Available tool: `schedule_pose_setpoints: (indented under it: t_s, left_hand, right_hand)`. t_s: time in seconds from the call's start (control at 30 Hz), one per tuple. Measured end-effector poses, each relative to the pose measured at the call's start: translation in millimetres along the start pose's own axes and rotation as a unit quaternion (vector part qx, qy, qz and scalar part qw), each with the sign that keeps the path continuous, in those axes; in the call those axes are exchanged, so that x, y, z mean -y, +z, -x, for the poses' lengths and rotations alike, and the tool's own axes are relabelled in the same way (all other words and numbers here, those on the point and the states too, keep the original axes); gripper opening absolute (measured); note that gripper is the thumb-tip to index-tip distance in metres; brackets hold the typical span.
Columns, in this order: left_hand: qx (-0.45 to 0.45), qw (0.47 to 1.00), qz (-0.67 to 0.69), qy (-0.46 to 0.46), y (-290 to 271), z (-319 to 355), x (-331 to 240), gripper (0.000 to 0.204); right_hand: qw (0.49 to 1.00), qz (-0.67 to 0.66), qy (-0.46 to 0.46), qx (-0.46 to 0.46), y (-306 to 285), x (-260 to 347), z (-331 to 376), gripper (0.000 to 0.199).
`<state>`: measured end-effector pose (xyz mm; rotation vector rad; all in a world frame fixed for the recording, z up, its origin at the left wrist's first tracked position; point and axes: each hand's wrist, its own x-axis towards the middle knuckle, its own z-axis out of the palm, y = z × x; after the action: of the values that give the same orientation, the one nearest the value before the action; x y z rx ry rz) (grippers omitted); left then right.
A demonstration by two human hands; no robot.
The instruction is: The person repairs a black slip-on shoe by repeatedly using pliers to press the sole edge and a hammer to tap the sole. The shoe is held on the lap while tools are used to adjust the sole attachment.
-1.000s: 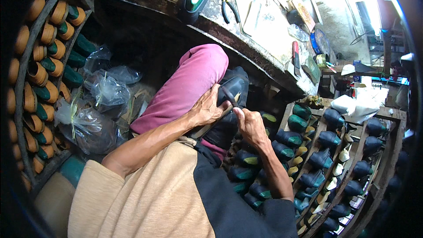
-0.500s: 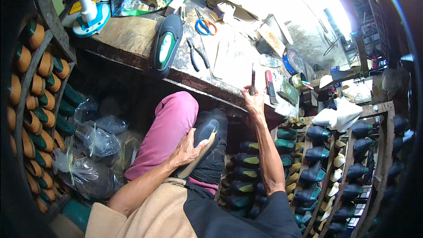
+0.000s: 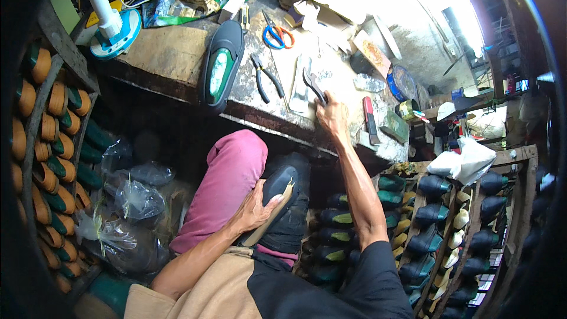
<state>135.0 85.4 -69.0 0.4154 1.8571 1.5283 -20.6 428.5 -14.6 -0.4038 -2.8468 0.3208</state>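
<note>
On my lap, my left hand point(image 3: 255, 208) is wrapped round a dark shoe point(image 3: 282, 181) with a pale strip of material along its side. The shoe lies tilted against my dark-covered thigh. At the bench's front edge, my right hand point(image 3: 333, 116) grips dark metal pincers point(image 3: 314, 86) with a curved head pointing away from me. Left of the pincers lies a flat greyish block point(image 3: 301, 84). A red-handled cutter point(image 3: 370, 117) rests just right of that hand. Another dark shoe point(image 3: 224, 53) with a green insole stands at the bench's left part.
Black-handled pliers point(image 3: 264, 78) and blue-orange scissors point(image 3: 277, 36) lie mid-bench. A round blue tin point(image 3: 401, 82) is at the right. Shoe racks flank me: tan shoes point(image 3: 57, 100) left, dark shoes point(image 3: 433, 212) right. Clear plastic bags point(image 3: 136, 196) sit low left. A lamp base point(image 3: 121, 34) stands far left.
My right hand has shifted slightly left and nearer, and the pincers have tipped from upright to leaning left. The greyish block shows more clearly. My left hand still holds the shoe.
</note>
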Motion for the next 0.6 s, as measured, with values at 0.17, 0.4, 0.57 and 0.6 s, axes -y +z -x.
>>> schedule_pose_setpoints:
  t_s: [0.17, 0.4, 0.57, 0.6]
  left_hand:
    - [0.004, 0.999, 0.023, 0.029, 5.2, 0.3, 8.1, 0.074]
    - [-0.028, 0.999, -0.023, 0.015, 7.0, 2.2, 10.2, 0.065]
    - [-0.006, 1.0, -0.027, 0.003, 9.0, 4.4, 6.6, 0.072]
    - [-0.014, 0.998, -0.052, 0.011, 11.8, 6.7, 6.2, 0.069]
  right_hand:
    - [0.998, 0.063, -0.001, -0.019, -3.1, 23.6, 13.4, 0.028]
    - [0.895, -0.396, 0.162, 0.125, -62.4, 95.5, 180.8, 0.02]
    - [0.792, -0.502, 0.29, 0.189, -62.0, 125.0, 252.6, 0.012]
    - [0.804, -0.486, 0.29, 0.18, -60.4, 126.9, 257.5, 0.012]
